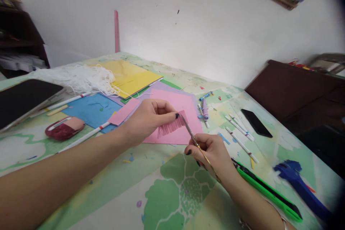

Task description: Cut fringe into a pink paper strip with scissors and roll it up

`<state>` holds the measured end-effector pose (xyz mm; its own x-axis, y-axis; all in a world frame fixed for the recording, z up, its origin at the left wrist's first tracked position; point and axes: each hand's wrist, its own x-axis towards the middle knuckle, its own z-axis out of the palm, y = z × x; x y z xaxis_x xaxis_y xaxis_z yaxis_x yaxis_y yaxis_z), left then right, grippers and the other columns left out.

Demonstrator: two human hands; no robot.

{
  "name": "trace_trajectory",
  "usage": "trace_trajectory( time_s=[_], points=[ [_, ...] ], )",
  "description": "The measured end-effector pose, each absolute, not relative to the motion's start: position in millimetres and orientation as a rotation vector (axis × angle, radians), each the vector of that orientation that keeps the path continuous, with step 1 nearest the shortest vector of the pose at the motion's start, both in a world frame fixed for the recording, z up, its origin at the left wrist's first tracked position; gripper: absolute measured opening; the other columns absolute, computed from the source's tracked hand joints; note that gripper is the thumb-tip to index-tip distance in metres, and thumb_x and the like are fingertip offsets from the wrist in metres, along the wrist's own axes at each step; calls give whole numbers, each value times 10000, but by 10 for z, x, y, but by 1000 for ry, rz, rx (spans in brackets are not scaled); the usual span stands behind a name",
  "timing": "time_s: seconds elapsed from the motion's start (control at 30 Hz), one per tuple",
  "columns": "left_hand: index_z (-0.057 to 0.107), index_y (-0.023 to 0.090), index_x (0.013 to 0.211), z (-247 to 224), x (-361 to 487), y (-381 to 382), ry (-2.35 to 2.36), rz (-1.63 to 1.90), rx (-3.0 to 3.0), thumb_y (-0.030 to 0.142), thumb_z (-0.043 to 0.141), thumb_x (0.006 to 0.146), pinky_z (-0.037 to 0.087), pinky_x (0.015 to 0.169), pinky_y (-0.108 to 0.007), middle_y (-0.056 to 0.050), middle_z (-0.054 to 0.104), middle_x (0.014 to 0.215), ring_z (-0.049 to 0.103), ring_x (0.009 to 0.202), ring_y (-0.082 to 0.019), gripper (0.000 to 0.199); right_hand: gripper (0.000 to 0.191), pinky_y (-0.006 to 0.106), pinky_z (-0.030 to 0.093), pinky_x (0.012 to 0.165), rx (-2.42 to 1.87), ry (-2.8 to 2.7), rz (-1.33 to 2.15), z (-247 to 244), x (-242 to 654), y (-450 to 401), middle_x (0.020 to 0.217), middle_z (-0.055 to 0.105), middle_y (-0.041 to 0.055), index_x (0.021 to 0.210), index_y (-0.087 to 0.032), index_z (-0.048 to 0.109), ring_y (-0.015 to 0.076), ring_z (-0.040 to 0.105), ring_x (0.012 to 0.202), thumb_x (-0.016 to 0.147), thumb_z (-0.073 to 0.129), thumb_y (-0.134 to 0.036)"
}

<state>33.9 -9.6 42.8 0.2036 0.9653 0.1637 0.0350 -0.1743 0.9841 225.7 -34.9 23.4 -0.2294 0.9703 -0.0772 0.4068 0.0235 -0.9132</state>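
My left hand pinches the top edge of a pink paper strip, whose lower edge is cut into a fine fringe. My right hand grips a pair of scissors with gold-toned handles. The blades reach up to the right end of the strip; whether they are parted I cannot tell. Below the strip lies a larger pink sheet on the table. A plain pink paper piece rests just behind my left wrist.
White string and yellow sheets lie at the back left. On the right are white paper sticks, a black phone, a green cutter and a blue glue gun. A maroon pouch sits at left.
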Motion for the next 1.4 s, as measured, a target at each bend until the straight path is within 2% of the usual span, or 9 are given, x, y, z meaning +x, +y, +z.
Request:
trace_trajectory(
  time_s=[0.73,0.9,1.13,1.4],
  points=[
    [681,165,747,423,337,-99,1010,1144,1464,269,635,745,477,684,-287,-47,685,752,627,774,-178,114,312,192,211,325,-1395,-1679,1211,228,2263,-352,362,396,-72,521,-156,566,53,321,326,594,757,-391],
    [673,160,735,439,339,-100,1020,1139,1458,261,633,752,456,673,-272,-31,666,723,606,730,-154,110,308,198,208,347,-1325,-1690,1233,244,2265,-373,401,364,-78,544,-158,532,52,313,351,625,725,-384],
    [639,156,661,477,349,-119,1074,1156,1462,246,633,742,374,550,-226,8,592,635,500,594,-103,122,308,204,223,370,-1230,-1753,1227,255,2285,-394,450,350,-72,576,-163,501,55,317,380,677,694,-381],
    [641,165,667,460,348,-109,1076,1170,1464,227,608,742,370,560,-238,2,592,652,498,608,-112,103,321,201,226,357,-1237,-1756,1230,246,2285,-380,446,350,-71,590,-170,498,53,299,371,710,631,-437]
  ],
)
